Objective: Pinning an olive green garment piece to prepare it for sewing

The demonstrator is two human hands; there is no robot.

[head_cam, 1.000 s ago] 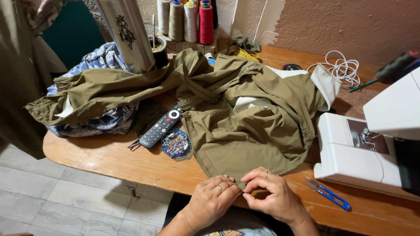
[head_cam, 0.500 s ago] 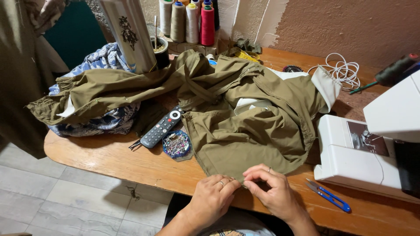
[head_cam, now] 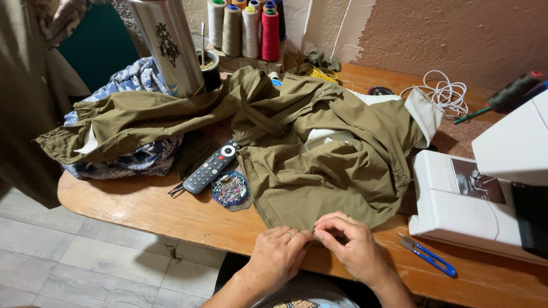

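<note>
Olive-green cloth, a rumpled garment (head_cam: 319, 165), lay spread over the wooden table (head_cam: 142, 208), its lower hem hanging at the near edge. There the left hand (head_cam: 277, 256) and the right hand (head_cam: 351, 245) met, fingertips pressed together and pinching the hem between them; each hand wore a ring. Just left of the garment sat a small round dish of pins (head_cam: 229, 189), touching a dark remote control (head_cam: 211, 168) that lay aslant. A blue patterned fabric (head_cam: 128, 162) lay under the garment's far-left end. To the right stood a white sewing machine (head_cam: 474, 199), with blue-handled thread snips (head_cam: 428, 255) on the table in front of it, near the right hand. Cones of thread (head_cam: 245, 25) stood along the wall at the back, beside a tall metal flask (head_cam: 168, 43).
</note>
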